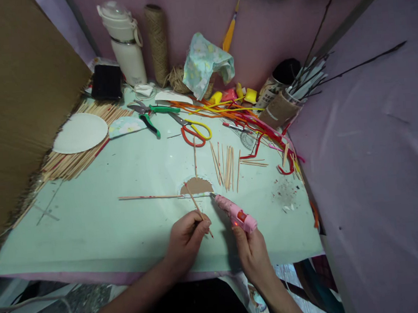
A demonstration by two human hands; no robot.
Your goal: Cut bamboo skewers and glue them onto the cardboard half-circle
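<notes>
White oval sheet (pixel 80 132) is seen at left upon a bundle of wooden sticks (pixel 72 167); a floral half-disc (pixel 126 126) is set beside it; one stick (pixel 147 197) is laid flat, its end at the left corner of a cardboard semicircle (pixel 199 186) on the pale green tabletop (pixel 93 236); another stick (pixel 194 200) is pinched between thumb and fingers of the left hand (pixel 187 234), its far tip over the semicircle; a pink glue gun (pixel 233 211) is grasped in the right hand (pixel 250 249), its nozzle (pixel 213 195) held at the semicircle's right corner; short sticks (pixel 228 167) are spread beyond.
</notes>
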